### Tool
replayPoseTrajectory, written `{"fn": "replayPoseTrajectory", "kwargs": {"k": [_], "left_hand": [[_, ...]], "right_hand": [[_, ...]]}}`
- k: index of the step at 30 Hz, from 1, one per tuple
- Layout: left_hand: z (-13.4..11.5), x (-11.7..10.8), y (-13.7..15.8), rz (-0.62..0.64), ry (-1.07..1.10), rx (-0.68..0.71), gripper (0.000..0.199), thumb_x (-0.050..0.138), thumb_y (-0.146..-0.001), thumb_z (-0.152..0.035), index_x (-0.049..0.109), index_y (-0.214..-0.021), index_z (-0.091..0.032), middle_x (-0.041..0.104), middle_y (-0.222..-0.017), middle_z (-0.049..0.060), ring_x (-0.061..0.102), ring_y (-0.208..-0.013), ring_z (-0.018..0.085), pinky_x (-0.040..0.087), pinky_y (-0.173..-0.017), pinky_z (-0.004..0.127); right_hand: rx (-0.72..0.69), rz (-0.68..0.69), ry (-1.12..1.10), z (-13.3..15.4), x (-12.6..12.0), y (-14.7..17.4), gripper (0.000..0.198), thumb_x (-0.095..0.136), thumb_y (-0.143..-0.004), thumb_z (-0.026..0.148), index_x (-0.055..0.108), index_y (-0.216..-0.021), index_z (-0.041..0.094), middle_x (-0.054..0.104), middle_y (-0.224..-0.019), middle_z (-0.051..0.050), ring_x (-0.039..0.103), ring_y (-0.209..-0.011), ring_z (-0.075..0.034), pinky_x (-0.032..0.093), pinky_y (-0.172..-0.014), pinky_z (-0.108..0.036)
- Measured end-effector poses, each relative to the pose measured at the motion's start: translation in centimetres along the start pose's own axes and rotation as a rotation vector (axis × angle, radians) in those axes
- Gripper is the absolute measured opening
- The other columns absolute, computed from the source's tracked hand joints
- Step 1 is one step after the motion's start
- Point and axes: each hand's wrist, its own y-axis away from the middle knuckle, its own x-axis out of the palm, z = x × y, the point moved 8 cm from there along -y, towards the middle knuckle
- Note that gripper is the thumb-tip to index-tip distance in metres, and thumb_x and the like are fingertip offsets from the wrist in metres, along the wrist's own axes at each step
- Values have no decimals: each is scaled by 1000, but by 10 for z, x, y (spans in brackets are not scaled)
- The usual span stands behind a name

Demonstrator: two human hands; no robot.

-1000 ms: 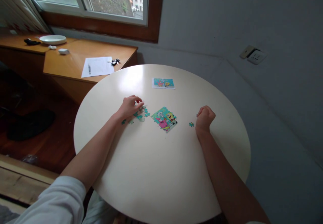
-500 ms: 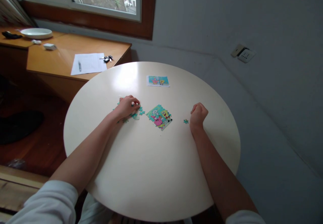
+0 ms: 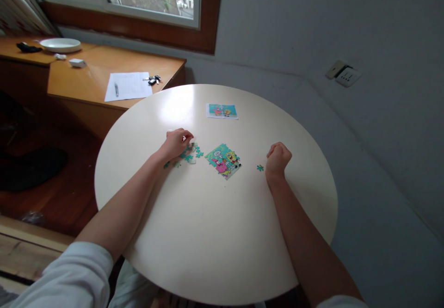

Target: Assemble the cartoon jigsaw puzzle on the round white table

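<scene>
My left hand point(image 3: 178, 143) is over a scatter of loose turquoise and pale jigsaw pieces point(image 3: 189, 158), partly hiding them. Its thumb and fingertips are pinched together; what they hold, if anything, is too small to make out. To the right of these pieces lies a partly assembled cartoon jigsaw puzzle point(image 3: 224, 161), turned cornerwise, with interlocking edges showing. My right hand point(image 3: 278, 159) rests on the table as a loose fist, and nothing shows in it. Just left of that fist sits a single loose jigsaw piece point(image 3: 260, 168), not touching it.
A cartoon picture sheet point(image 3: 222, 111) lies towards the far side of the round white table point(image 3: 215, 238). Beyond, a wooden desk point(image 3: 100, 58) holds paper point(image 3: 127, 86) with a pen, keys point(image 3: 152, 80), a small white box point(image 3: 77, 63) and a white plate point(image 3: 61, 45).
The view has swung slightly, so everything sits a little further right. My left hand has lifted a bit away from me, uncovering more loose pieces. The right fist stays in place.
</scene>
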Motion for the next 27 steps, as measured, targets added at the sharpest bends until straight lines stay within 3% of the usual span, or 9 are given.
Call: {"fn": "replayPoseTrajectory", "kwargs": {"k": [7,16,20,27], "left_hand": [[0,7,1,115,-70,-45,21,65,-76,-36,71,-86,-18,65,-90,5,58,-80,19,36,-85,35],[-4,11,3,176,-109,-82,19,63,-77,-32,69,-87,-16,65,-97,7,59,-84,21,34,-89,38],[0,-4,2,112,-83,-91,19,57,-79,-31,68,-86,-17,66,-91,5,59,-82,19,36,-89,38],[20,-32,-1,54,67,-161,20,58,-74,-32,68,-78,-15,66,-76,4,56,-72,18,41,-72,31]], "right_hand": [[-3,4,16,-1,1,-1,27,36,-72,18,35,-45,21,30,-41,6,29,-42,-9,20,-44,-23],[5,0,7,1,1,0,25,34,-67,11,36,-45,21,30,-40,6,30,-42,-9,20,-44,-24],[15,0,-5,1,1,0,25,35,-68,11,36,-45,21,30,-40,6,29,-41,-9,19,-43,-24],[15,12,17,0,2,0,25,35,-69,13,36,-45,21,30,-41,6,30,-42,-9,20,-44,-23]]}}
